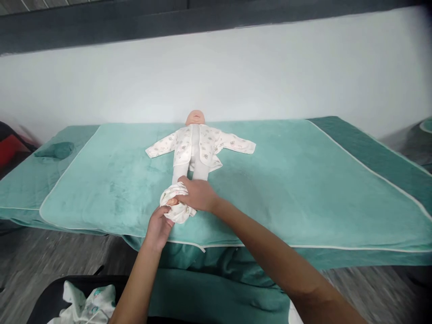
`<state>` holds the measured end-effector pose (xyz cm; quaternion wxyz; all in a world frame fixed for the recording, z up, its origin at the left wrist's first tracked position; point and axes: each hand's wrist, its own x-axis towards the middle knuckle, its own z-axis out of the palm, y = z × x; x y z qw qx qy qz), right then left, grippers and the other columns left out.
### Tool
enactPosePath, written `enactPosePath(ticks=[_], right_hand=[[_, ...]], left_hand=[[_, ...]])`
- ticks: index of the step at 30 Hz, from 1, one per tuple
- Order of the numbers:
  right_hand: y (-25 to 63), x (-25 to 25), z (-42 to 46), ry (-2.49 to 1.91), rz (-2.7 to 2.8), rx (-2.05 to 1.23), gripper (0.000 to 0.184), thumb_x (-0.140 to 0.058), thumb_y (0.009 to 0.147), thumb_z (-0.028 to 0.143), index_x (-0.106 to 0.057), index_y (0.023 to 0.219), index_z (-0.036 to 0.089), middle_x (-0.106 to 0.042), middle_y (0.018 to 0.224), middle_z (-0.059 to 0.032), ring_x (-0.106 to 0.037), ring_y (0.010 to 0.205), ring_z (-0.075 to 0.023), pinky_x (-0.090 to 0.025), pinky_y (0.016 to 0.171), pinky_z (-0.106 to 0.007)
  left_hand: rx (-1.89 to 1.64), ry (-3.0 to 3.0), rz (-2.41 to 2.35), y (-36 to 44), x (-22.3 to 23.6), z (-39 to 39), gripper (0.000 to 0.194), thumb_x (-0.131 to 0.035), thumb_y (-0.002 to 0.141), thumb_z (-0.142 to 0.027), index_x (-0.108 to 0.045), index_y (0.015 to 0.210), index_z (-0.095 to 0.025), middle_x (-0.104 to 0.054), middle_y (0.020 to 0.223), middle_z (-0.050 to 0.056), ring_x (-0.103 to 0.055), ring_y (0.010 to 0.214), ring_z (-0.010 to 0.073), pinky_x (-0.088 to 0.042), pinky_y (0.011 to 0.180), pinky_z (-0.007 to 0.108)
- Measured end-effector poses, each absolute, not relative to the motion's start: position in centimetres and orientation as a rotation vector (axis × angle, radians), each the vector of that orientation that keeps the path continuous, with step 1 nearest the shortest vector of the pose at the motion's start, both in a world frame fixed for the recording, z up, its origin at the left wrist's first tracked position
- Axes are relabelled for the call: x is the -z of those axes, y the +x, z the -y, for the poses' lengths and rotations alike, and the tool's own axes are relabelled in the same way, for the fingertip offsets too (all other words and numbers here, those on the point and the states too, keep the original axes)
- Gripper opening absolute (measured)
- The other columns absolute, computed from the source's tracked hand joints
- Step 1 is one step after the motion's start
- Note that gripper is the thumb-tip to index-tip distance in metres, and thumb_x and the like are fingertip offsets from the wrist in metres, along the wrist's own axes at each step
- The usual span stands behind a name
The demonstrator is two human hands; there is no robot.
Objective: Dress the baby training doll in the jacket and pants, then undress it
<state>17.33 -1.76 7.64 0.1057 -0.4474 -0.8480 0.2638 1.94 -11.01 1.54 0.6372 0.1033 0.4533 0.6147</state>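
A baby doll (195, 117) lies on its back, head toward the wall, in an open white patterned jacket (211, 139) with its sleeves spread sideways. White fabric covers its legs (201, 172). Bunched white patterned baby trousers (180, 215) surround one of the doll's feet (173, 201), whose toes show through the opening. My left hand (159, 227) grips the lower left edge of the bunched cloth, thumb on top. My right hand (198, 193) is closed at the cloth's upper right, by the foot and lower leg; its fingertips are partly hidden.
A green padded bed (303, 193) with white piping stands against the white wall (216, 76). Its face hole (54, 150) is at the left. Another patterned cloth (97, 303) rests on a black chair (50, 297) at lower left.
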Motion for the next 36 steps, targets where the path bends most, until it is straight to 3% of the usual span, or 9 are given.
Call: enactPosePath(ticks=[4, 8, 15, 20, 26, 31, 34, 36], right_hand=[[18.9, -8.0, 1.5, -1.192, 2.441, -1.041, 0.039, -0.067, 0.088, 0.042, -0.057, 0.122, 0.025, -0.070, 0.084, 0.0008, -0.065, 0.075, -0.0206, -0.040, 0.068, -0.028], [20.2, -7.2, 0.9, -1.031, 2.347, -1.158, 0.052, -0.069, 0.086, 0.038, -0.053, 0.134, 0.027, -0.073, 0.101, 0.0000, -0.068, 0.084, -0.0217, -0.046, 0.072, -0.029], [18.9, -4.3, -0.2, -1.114, 2.318, -0.783, 0.045, -0.054, 0.079, 0.013, -0.056, 0.123, 0.022, -0.068, 0.118, -0.0058, -0.064, 0.098, -0.0244, -0.048, 0.078, -0.032], [17.9, -3.8, 0.1, -1.180, 2.282, -0.691, 0.039, -0.054, 0.082, 0.014, -0.056, 0.121, 0.020, -0.064, 0.119, -0.0090, -0.063, 0.098, -0.0257, -0.048, 0.076, -0.034], [22.3, -4.3, 0.4, -0.788, 2.102, -1.046, 0.035, -0.066, 0.093, 0.035, -0.057, 0.126, 0.026, -0.065, 0.120, -0.0044, -0.065, 0.108, -0.0218, -0.053, 0.093, -0.035], [25.9, -3.0, -2.2, -1.092, 1.810, -0.594, 0.027, -0.062, 0.095, 0.038, -0.057, 0.118, 0.025, -0.062, 0.122, -0.0090, -0.064, 0.105, -0.0244, -0.055, 0.090, -0.042], [24.8, -3.3, -4.2, -1.294, 1.927, -0.338, 0.033, -0.064, 0.094, 0.038, -0.055, 0.122, 0.023, -0.059, 0.130, -0.0137, -0.062, 0.110, -0.0298, -0.053, 0.088, -0.044], [23.0, -4.1, -5.4, -1.417, 2.037, -0.236, 0.030, -0.063, 0.095, 0.038, -0.056, 0.117, 0.020, -0.060, 0.127, -0.0165, -0.059, 0.113, -0.0332, -0.051, 0.089, -0.044]], left_hand=[[-1.394, 0.323, -1.090, 2.2, -1.2, 10.7, 0.033, -0.078, 0.060, -0.015, -0.075, 0.093, -0.014, -0.077, 0.093, 0.004, -0.069, 0.079, 0.0170, -0.056, 0.073, 0.027], [-1.421, 0.497, -1.166, 1.8, -1.3, 9.5, 0.046, -0.083, 0.059, -0.020, -0.073, 0.104, -0.015, -0.077, 0.100, 0.007, -0.070, 0.087, 0.0211, -0.054, 0.079, 0.031], [-1.468, 1.092, -1.524, -1.1, -0.2, 4.9, 0.043, -0.066, 0.064, -0.018, -0.067, 0.107, -0.019, -0.072, 0.100, 0.003, -0.065, 0.092, 0.0227, -0.051, 0.084, 0.034], [-1.395, 1.173, -1.552, -1.7, 0.4, 4.1, 0.044, -0.062, 0.065, -0.018, -0.068, 0.109, -0.021, -0.073, 0.103, 0.005, -0.066, 0.096, 0.0258, -0.052, 0.084, 0.036], [-1.300, 1.120, -1.321, -3.7, -0.5, 5.9, 0.035, -0.078, 0.063, -0.025, -0.072, 0.097, -0.021, -0.074, 0.116, 0.007, -0.067, 0.109, 0.0279, -0.053, 0.094, 0.038], [-1.415, 1.026, -1.269, -4.8, -2.5, 3.2, 0.038, -0.079, 0.072, -0.033, -0.073, 0.108, -0.021, -0.073, 0.124, 0.011, -0.064, 0.123, 0.0311, -0.050, 0.104, 0.045], [-1.321, 1.336, -1.424, -2.8, -4.2, -0.7, 0.043, -0.079, 0.077, -0.035, -0.070, 0.118, -0.023, -0.067, 0.132, 0.010, -0.060, 0.128, 0.0303, -0.048, 0.106, 0.044], [-1.228, 1.654, -1.515, -0.6, -5.0, -3.4, 0.049, -0.081, 0.073, -0.027, -0.066, 0.120, -0.024, -0.062, 0.134, 0.010, -0.057, 0.128, 0.0306, -0.048, 0.105, 0.043]])
